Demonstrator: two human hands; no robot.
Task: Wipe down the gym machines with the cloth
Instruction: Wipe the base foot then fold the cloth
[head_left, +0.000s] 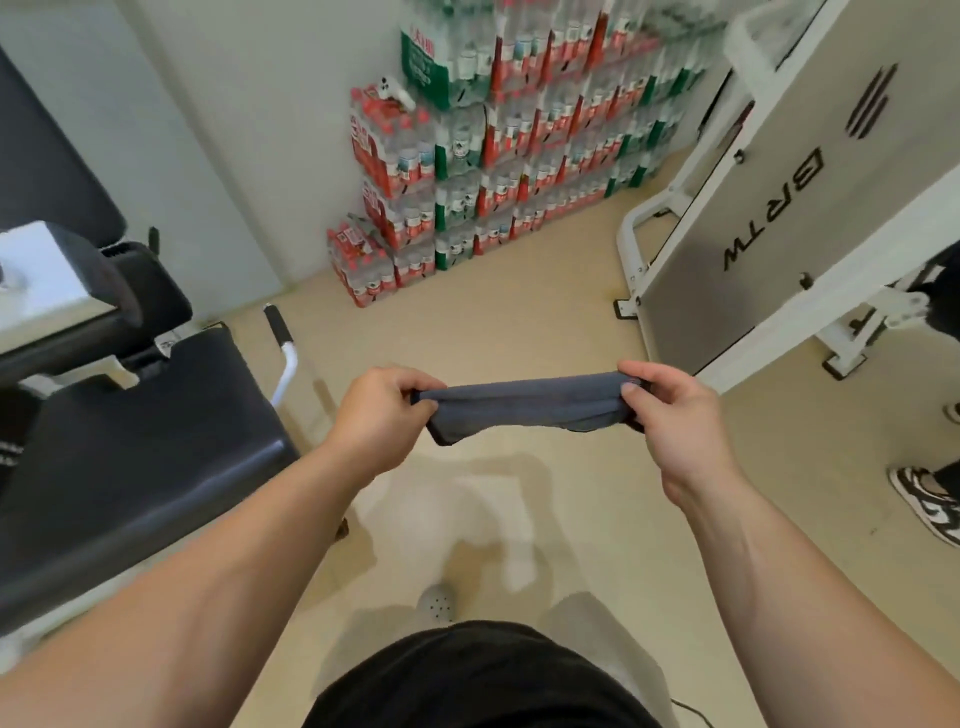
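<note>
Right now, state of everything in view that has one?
cloth: folded, stretched in the air between both hands
left hand: pinches one cloth end
right hand: pinches the other end
black seat pad: untouched by cloth
white machine: upright, untouched
bottle packs: stacked against the wall

Grey cloth (524, 405) stretched between both hands

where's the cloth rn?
Head view, centre: the grey cloth is stretched in the air between the left hand and right hand, above the beige floor, right of the black seat pad.
</note>
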